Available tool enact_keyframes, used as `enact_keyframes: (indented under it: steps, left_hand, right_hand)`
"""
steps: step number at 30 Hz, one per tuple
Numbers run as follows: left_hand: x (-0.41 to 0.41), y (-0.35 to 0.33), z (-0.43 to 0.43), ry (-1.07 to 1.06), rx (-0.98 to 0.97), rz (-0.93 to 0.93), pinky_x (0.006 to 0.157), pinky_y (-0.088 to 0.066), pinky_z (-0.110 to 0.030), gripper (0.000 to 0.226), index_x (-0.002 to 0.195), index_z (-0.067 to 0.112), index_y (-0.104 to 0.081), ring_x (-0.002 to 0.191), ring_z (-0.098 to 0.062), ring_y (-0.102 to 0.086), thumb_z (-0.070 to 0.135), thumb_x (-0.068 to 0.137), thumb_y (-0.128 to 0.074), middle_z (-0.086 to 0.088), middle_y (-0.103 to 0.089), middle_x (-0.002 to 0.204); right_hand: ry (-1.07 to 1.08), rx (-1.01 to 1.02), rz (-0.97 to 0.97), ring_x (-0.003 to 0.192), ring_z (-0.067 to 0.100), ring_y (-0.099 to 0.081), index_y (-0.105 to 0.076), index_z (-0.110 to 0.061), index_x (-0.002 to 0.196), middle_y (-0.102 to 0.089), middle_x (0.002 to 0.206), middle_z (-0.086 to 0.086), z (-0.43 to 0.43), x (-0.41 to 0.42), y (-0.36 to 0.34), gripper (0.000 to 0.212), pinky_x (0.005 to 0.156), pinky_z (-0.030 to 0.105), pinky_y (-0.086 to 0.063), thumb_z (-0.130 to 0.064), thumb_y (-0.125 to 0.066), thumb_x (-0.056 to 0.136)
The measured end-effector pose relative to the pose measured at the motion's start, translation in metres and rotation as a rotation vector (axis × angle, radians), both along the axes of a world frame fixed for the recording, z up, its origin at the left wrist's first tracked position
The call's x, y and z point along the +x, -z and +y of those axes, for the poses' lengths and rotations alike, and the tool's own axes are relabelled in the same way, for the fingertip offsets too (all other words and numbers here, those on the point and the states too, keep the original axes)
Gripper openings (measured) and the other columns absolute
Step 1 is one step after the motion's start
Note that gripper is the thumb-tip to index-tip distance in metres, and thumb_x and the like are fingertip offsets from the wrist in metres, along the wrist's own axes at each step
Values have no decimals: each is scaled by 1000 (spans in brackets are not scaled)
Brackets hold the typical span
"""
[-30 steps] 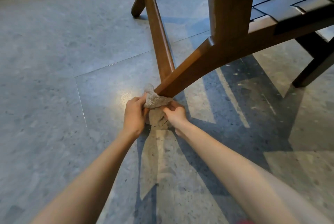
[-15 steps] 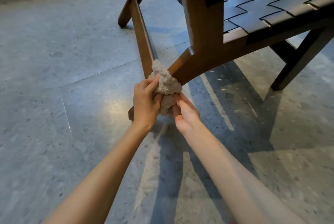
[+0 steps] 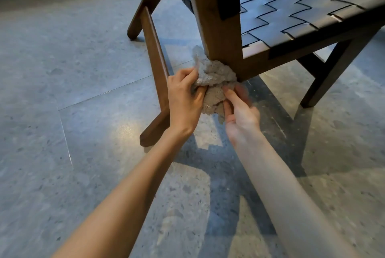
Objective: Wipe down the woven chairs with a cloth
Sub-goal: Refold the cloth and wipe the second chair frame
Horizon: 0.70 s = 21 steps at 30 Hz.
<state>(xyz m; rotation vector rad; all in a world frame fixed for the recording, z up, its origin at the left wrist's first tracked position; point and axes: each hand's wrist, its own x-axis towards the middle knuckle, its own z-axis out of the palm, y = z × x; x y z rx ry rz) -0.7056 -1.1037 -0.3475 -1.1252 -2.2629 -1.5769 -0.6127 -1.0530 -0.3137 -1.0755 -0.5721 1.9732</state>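
Observation:
A brown wooden chair point(image 3: 220, 28) with a dark woven seat point(image 3: 302, 5) stands on the floor, filling the upper right. A crumpled beige cloth point(image 3: 212, 76) is bunched around the slanted front leg, just under the joint with the seat frame. My left hand point(image 3: 185, 99) grips the cloth from the left, thumb on top. My right hand point(image 3: 239, 109) pinches the hanging lower part of the cloth from the right. The leg's wrapped stretch is hidden by cloth and hands; its foot point(image 3: 152, 134) shows below my left hand.
A grey speckled tile floor point(image 3: 73, 70) lies all around, with chair shadows under my arms. A wooden side rail point(image 3: 154, 49) runs back to the rear leg point(image 3: 145, 7). Another dark leg point(image 3: 329, 78) stands at right.
Both hands have slid the cloth up the slanted leg from near its foot to the joint under the seat. The view has moved closer to the chair.

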Motion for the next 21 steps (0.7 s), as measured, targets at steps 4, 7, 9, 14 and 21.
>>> enact_keyframes:
  steps: [4, 7, 9, 14, 21]
  left_hand:
    - [2, -28, 4, 68, 165, -118, 81, -45, -11, 22, 110, 5, -67, 93, -1, -53, 4, 91, -57, 3, -62, 103]
    - [4, -47, 3, 56, 219, -269, 86, -53, -24, 25, 116, 6, -66, 100, -9, -60, 8, 93, -57, -4, -67, 109]
    - [7, -62, -1, 53, 243, -342, 88, -54, -34, 24, 116, 13, -65, 105, -14, -61, 10, 93, -57, -3, -67, 111]
    - [21, -113, -22, -34, 171, -440, 82, -56, -43, 23, 108, 30, -65, 97, -15, -63, 14, 92, -59, 1, -70, 102]
    - [52, -212, -57, -72, -21, -720, 77, -54, -21, 53, 136, 18, -43, 83, 2, -63, 7, 88, -61, 1, -66, 97]
  right_hand:
    - [-68, 275, 20, 97, 25, -69, -65, -13, 94, -72, 94, 6, 9, 2, -21, 27, 86, 35, -57, 5, -73, 76]
    - [-163, 383, 8, 103, 30, -67, -64, -12, 94, -71, 100, 11, 17, 6, -42, 26, 90, 40, -56, 3, -74, 75]
    - [-227, 424, -36, 104, 30, -67, -65, -12, 94, -70, 103, 13, 21, 8, -57, 26, 89, 41, -56, 1, -75, 75]
    - [-370, 406, -152, 97, 24, -68, -60, -13, 98, -69, 97, 8, 23, 14, -108, 34, 73, 26, -56, -2, -77, 72]
    - [-633, 448, -535, 97, 17, -65, -40, -19, 141, -66, 97, 11, 18, 36, -197, 79, 87, 30, -55, -2, -79, 74]
